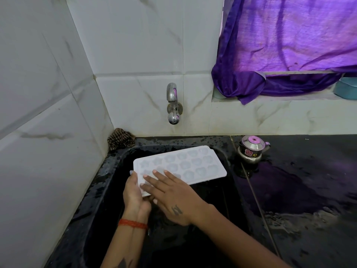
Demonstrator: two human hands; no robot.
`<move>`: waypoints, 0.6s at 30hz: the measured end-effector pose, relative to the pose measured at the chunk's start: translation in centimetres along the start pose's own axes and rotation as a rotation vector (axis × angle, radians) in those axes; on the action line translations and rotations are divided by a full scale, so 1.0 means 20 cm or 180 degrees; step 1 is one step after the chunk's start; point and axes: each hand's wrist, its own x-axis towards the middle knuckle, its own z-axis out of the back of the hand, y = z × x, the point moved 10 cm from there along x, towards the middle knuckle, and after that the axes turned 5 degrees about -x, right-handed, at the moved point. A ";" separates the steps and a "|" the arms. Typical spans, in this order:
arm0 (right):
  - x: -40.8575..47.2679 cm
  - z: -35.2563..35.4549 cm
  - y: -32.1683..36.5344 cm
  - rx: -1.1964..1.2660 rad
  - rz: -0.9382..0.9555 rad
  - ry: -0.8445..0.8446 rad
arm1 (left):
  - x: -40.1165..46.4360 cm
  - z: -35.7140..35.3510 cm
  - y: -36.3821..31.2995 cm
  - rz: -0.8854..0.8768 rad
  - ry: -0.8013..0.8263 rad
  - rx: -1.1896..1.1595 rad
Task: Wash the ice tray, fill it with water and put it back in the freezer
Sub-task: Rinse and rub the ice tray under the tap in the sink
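A white plastic ice tray with several shaped cells hangs over the black sink, tilted with its far end toward the tap. My left hand grips the tray's near left end from the side and below. My right hand lies flat on the tray's near top surface, fingers spread over the cells. A steel tap sticks out of the tiled wall above the sink; no water runs from it.
A small steel kettle stands on the wet black counter to the right of the sink. A brown checked cloth sits in the back left corner. A purple curtain and a teal container occupy the window ledge.
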 end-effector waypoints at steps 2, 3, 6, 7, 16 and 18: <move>-0.03 0.00 -0.03 0.0006 -0.0084 -0.0061 | 0.01 0.00 0.00 -0.0018 -0.0039 0.0030; -0.04 0.00 -0.05 0.0022 -0.0131 -0.0085 | 0.02 0.01 0.00 -0.0039 -0.0067 0.0063; -0.09 0.01 -0.10 0.0096 -0.0337 -0.0128 | 0.02 0.01 0.00 -0.0067 -0.0116 0.0123; -0.11 0.02 -0.13 0.0127 -0.0440 -0.0135 | 0.02 0.01 0.00 -0.0094 -0.0152 0.0128; -0.30 0.02 -0.47 0.0256 -0.1506 -0.0269 | -0.01 0.03 -0.06 -0.0335 -0.0291 0.0305; -0.33 0.00 -0.54 0.0354 -0.1760 -0.0244 | -0.01 0.03 -0.07 -0.0349 -0.0271 0.0349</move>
